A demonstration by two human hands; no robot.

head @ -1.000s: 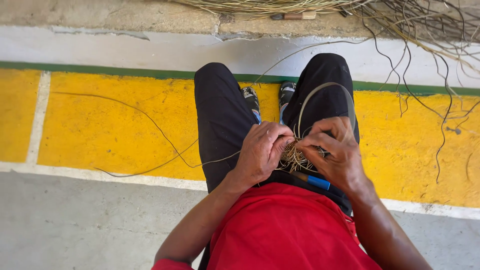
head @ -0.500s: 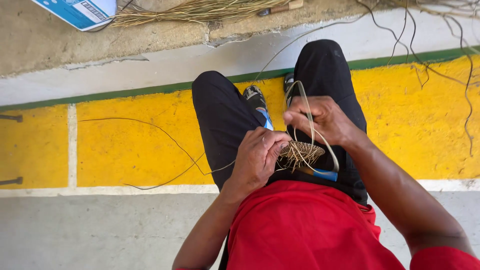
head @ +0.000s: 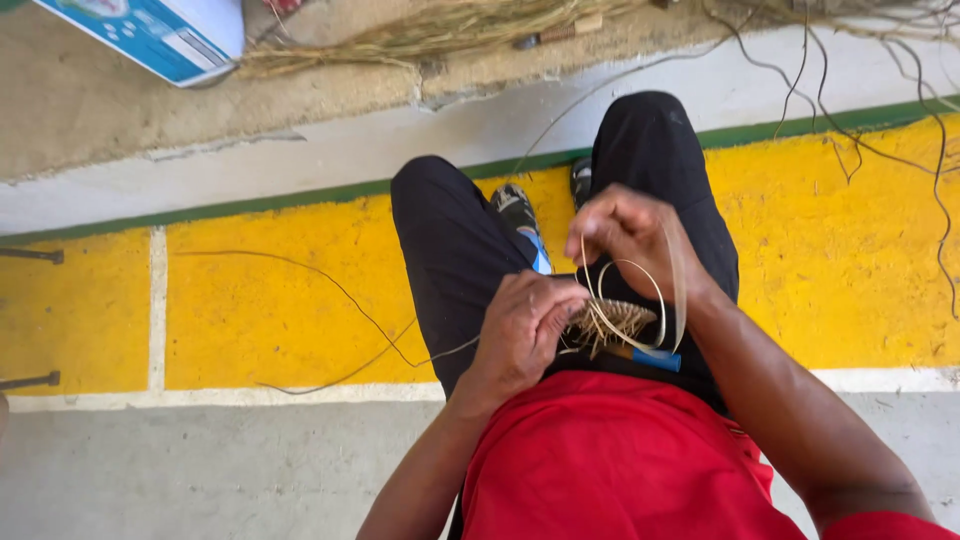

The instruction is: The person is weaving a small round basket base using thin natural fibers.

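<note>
I sit with a small woven piece of pale straw (head: 612, 320) on my lap, between my black-trousered knees. My left hand (head: 522, 330) is closed on its left side and holds it steady. My right hand (head: 630, 238) is raised just above it, pinching a thin pale strand (head: 655, 290) that loops down to the weave. A blue-handled tool (head: 655, 358) lies on my lap under the piece.
A long thin fibre (head: 340, 300) trails left across the yellow painted kerb (head: 280, 310). A bundle of dry straw (head: 440, 35) and a blue and white box (head: 150, 35) lie on the ground beyond. Dark twigs (head: 880, 110) hang at the right.
My right hand has lifted off the woven piece and pulled a strand upward into a loop. The view has tilted, showing the box and more ground beyond.
</note>
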